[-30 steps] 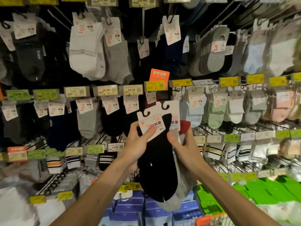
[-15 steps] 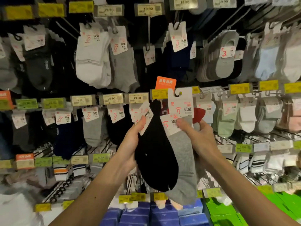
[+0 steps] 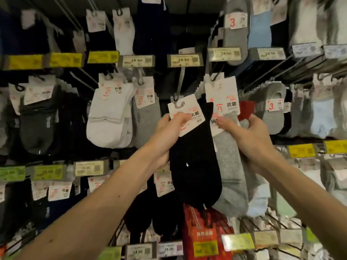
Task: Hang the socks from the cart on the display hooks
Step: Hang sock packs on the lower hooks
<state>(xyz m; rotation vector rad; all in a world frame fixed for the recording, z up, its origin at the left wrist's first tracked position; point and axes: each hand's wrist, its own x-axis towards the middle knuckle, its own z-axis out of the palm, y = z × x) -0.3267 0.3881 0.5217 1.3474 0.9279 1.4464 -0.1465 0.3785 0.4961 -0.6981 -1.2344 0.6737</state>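
Note:
My left hand pinches the white header card of a black sock pair. The card's hanger notch sits right at the tip of a grey display hook hanging below a price rail. My right hand grips a bunch of carded socks: a grey pair in front, a red one behind, with a tall white card sticking up. The black pair overlaps the grey pair.
Rows of hooks around hold white socks, grey socks, dark socks and low grey liners. Price tag rails cross above and below. A red pack hangs under my hands. The cart is out of view.
The view has tilted up and moved closer to the rack. My left hand has lifted the black pair away from the bunch, up to the grey hook. My right hand still holds the rest.

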